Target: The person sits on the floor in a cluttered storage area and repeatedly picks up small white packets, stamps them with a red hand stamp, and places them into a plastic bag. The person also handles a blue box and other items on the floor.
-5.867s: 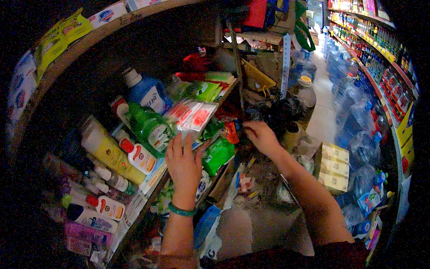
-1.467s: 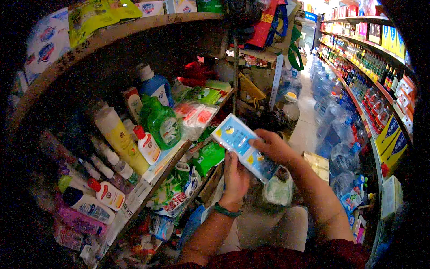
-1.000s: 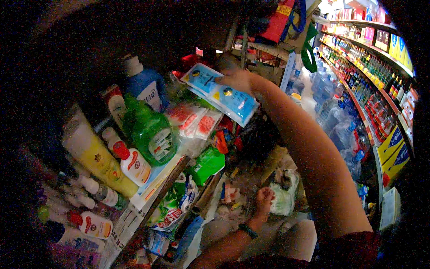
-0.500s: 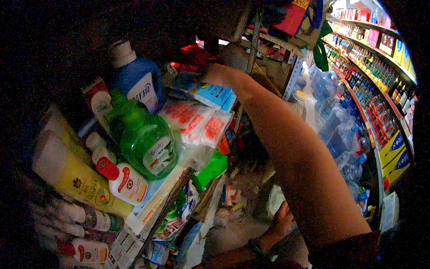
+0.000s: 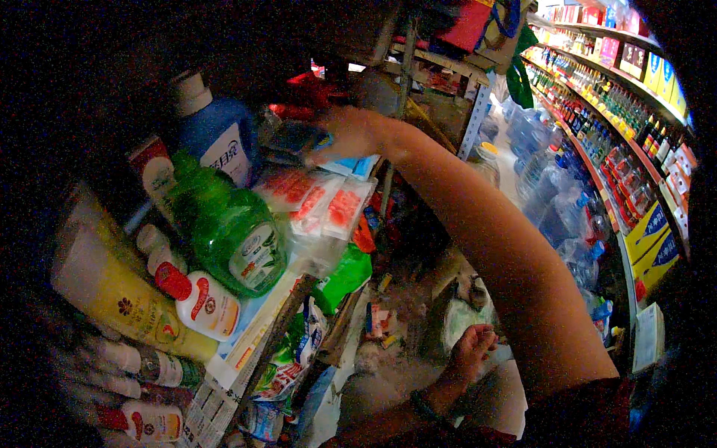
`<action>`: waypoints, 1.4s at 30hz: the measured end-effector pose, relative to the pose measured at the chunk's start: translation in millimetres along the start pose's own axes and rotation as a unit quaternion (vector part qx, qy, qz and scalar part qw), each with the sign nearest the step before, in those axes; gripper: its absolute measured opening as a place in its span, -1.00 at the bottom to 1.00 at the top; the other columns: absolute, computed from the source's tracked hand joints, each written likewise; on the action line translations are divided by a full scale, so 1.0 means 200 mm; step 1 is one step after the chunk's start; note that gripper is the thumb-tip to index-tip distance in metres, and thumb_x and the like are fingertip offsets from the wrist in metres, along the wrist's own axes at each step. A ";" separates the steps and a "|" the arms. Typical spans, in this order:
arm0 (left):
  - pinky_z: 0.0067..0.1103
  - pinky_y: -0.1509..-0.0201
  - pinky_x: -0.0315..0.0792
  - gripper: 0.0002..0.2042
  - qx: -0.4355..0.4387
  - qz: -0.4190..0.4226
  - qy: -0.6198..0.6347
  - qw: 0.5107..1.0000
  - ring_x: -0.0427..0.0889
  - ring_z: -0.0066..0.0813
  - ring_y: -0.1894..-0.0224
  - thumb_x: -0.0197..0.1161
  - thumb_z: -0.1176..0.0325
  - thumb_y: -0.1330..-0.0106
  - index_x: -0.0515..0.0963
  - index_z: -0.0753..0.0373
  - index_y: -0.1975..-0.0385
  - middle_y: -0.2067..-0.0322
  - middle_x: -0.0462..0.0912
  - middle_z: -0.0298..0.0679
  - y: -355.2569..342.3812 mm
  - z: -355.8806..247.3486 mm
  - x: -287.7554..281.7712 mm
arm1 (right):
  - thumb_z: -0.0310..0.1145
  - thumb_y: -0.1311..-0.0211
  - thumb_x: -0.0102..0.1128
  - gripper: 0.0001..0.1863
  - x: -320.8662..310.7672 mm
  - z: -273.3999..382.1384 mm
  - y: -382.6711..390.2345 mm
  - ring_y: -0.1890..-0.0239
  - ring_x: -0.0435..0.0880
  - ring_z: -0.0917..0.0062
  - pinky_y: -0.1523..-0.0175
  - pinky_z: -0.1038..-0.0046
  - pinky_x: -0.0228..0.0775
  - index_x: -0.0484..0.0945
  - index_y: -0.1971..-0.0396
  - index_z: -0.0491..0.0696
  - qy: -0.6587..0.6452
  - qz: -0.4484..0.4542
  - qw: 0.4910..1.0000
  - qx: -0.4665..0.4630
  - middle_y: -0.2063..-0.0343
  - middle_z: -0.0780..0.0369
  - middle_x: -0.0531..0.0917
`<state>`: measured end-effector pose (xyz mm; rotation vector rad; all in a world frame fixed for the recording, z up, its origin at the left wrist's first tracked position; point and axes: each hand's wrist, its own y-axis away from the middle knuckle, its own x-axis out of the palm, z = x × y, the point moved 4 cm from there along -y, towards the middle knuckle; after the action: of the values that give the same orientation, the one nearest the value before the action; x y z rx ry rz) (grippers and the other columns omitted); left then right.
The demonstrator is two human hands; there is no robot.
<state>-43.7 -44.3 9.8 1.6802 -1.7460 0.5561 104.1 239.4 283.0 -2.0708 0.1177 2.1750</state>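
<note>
Hanging low over the littered floor (image 5: 388,351), the left hand (image 5: 472,351) curls loosely near a pale bag (image 5: 459,321); whether its grip has hold of anything cannot be told. Farther off and to the left, the shelf (image 5: 284,313) carries a yellow tube (image 5: 119,295), a white bottle with a red cap (image 5: 196,299), a green bottle (image 5: 224,228) and a tall blue bottle (image 5: 213,134), all crowded together. Packets printed red and white (image 5: 321,205) hang over the shelf edge just right of the green bottle. Farthest in, the right hand (image 5: 351,133) reaches across them with the arm stretched out, its fingers laid flat on a blue packet (image 5: 343,160) that lies atop the pile at the back; the grip looks mostly open, pressing rather than clasping. From here the packet might slide forward off the loose stack once the hand lifts, since the packets beneath already tilt toward the edge. The forearm also passes close over those packets and could drag them down. Water bottles (image 5: 545,194) line the far right aisle.
</note>
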 end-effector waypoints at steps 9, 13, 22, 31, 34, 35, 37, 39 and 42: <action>-0.60 0.25 0.33 -0.63 0.188 -0.042 -0.202 0.960 0.44 -0.58 0.27 0.04 0.10 -0.23 0.34 0.23 0.10 0.28 0.47 -0.36 -0.12 0.11 -0.04 | 0.02 0.03 0.12 -0.43 0.18 -0.13 0.16 -0.18 0.20 0.15 -0.10 0.01 0.14 0.38 -0.01 0.10 0.085 -0.218 0.971 -0.050 -0.04 0.09 0.37; -0.59 0.26 0.34 -0.68 0.062 -0.064 -0.056 0.994 0.43 -0.58 0.27 0.04 0.13 -0.23 0.36 0.19 0.13 0.30 0.46 -0.36 -0.15 0.09 -0.08 | -0.17 -0.07 0.08 -0.61 0.16 0.05 0.48 -0.11 0.31 0.20 -0.09 0.13 0.19 0.45 0.08 0.01 0.013 -0.321 0.947 -0.007 0.05 0.11 0.46; -0.65 0.37 0.32 -0.88 0.075 -0.118 -0.067 0.988 0.46 -0.63 0.41 0.09 0.26 -0.23 0.42 0.12 0.31 0.41 0.50 -0.42 -0.20 0.08 -0.13 | -0.38 -0.18 0.02 -0.85 0.99 0.27 2.17 0.43 0.57 0.39 0.31 0.40 0.39 0.52 0.33 -0.11 -0.331 -0.357 0.774 0.405 0.45 0.16 0.60; -0.69 0.47 0.35 -0.85 0.027 -0.130 -0.097 0.986 0.50 -0.58 0.42 0.15 0.29 -0.22 0.42 0.14 0.28 0.41 0.54 -0.37 -0.19 0.22 -0.23 | -0.25 -0.17 0.03 -0.78 1.24 0.71 3.25 0.43 0.52 0.13 0.30 0.26 0.36 0.46 0.44 -0.12 -0.248 -0.306 0.680 0.618 0.51 0.07 0.55; -0.68 0.45 0.37 -0.84 0.031 -0.147 -0.127 0.980 0.50 -0.58 0.40 0.15 0.30 -0.21 0.42 0.15 0.26 0.39 0.53 -0.37 -0.09 0.15 -0.16 | -0.33 -0.13 0.07 -0.85 1.41 0.78 3.43 0.52 0.47 0.44 0.37 0.44 0.32 0.44 0.43 -0.12 -0.232 -0.362 0.623 0.653 0.55 0.18 0.51; -0.66 0.45 0.38 -0.83 0.039 -0.155 -0.140 0.977 0.50 -0.57 0.41 0.15 0.28 -0.21 0.42 0.15 0.25 0.39 0.53 -0.37 -0.07 0.12 -0.18 | -0.34 -0.10 0.07 -0.85 1.43 0.79 3.47 0.44 0.48 0.34 0.30 0.37 0.33 0.44 0.41 -0.11 -0.218 -0.339 0.635 0.659 0.49 0.15 0.51; -0.63 0.44 0.39 -0.80 0.050 -0.170 -0.166 0.970 0.50 -0.56 0.41 0.14 0.25 -0.22 0.43 0.15 0.22 0.38 0.52 -0.38 -0.03 0.08 -0.26 | -0.34 -0.05 0.07 -0.83 1.46 0.82 3.54 0.28 0.49 0.16 0.17 0.24 0.34 0.43 0.38 -0.09 -0.190 -0.288 0.653 0.674 0.37 0.08 0.51; -0.61 0.39 0.39 -0.77 0.041 -0.151 -0.180 0.971 0.49 -0.55 0.39 0.13 0.21 -0.22 0.43 0.16 0.20 0.37 0.52 -0.37 0.06 0.07 -0.19 | -0.39 -0.02 0.10 -0.84 1.51 0.89 3.60 0.26 0.46 0.25 0.16 0.32 0.31 0.43 0.38 -0.10 -0.164 -0.281 0.659 0.679 0.37 0.12 0.49; -0.61 0.31 0.38 -0.72 0.048 -0.162 -0.194 0.966 0.48 -0.53 0.35 0.11 0.17 -0.23 0.42 0.17 0.16 0.35 0.52 -0.35 0.12 0.04 -0.26 | -0.42 0.02 0.13 -0.82 1.50 0.98 3.61 0.20 0.43 0.28 0.11 0.34 0.28 0.43 0.37 -0.10 -0.122 -0.273 0.682 0.667 0.33 0.14 0.47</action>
<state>-69.1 -10.7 -29.6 2.2052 -1.6645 0.1704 -212.1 -431.7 -32.9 -0.7685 0.6944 1.1817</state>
